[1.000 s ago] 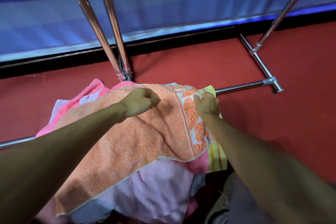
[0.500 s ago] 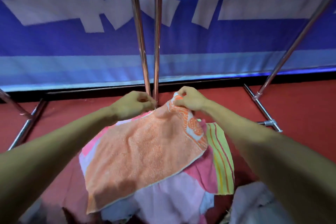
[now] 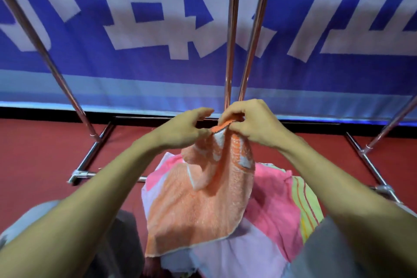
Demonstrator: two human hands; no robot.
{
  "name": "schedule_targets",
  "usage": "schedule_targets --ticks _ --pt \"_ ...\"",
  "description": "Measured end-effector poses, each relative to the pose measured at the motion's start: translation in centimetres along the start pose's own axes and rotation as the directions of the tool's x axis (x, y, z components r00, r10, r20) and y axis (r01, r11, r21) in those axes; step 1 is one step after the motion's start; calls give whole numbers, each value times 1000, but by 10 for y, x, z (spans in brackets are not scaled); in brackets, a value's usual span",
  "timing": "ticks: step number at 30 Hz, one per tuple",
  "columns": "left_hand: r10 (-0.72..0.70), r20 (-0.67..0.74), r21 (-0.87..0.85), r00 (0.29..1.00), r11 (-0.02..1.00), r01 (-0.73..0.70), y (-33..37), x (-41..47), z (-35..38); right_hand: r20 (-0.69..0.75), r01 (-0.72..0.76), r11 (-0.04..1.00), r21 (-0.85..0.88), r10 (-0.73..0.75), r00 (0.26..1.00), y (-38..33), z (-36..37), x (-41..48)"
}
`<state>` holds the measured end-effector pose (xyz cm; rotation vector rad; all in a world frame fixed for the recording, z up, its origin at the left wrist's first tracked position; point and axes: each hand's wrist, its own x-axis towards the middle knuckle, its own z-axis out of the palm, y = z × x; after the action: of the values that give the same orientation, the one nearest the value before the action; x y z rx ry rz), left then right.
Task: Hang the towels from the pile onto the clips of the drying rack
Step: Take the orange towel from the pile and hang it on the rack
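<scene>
Above red floor (image 3: 42,165), left hand (image 3: 180,134) and right hand (image 3: 255,123) pinch orange towel (image 3: 198,205).

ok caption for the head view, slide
Left hand and right hand pinch the orange towel by its top edge above the pile

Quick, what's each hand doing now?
Left hand: touches the orange towel's edge; grip cannot be told.
Right hand: fingers pinch the orange towel's top edge.

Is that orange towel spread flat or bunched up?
Bunched at the top: left hand and right hand pinch the orange towel by its upper edge, folds below; the lower half drapes over the pile.
</scene>
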<state>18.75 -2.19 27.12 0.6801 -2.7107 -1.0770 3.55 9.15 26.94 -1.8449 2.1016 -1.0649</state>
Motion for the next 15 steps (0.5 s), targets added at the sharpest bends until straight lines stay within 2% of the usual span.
schedule_targets --ticks 4,6,8,10,12,14,15 --pt "46 126 -28 991 999 -43 0 3 -1 -106 69 997 31 -66 992 -8 -5 5" --pt "11 129 -33 992 999 -7 0 8 -1 -131 98 995 -34 -102 986 -1 -7 4" --pt "0 75 42 997 999 -3 -1 12 -1 -124 119 984 -132 -136 983 13 -10 1" --pt "-7 -12 133 1000 991 8 -3 12 0 -57 110 969 -223 -126 990 25 -11 -3" --pt "23 -97 226 995 974 -1 -4 9 1 59 54 924 -378 -34 998 35 -11 -13" --pt "58 -108 290 992 957 -25 -5 6 0 144 -12 878 -478 92 985 36 -10 -22" --pt "74 -98 321 992 946 -39 -6 5 -1 160 -33 886 -462 120 980 36 -9 -25"
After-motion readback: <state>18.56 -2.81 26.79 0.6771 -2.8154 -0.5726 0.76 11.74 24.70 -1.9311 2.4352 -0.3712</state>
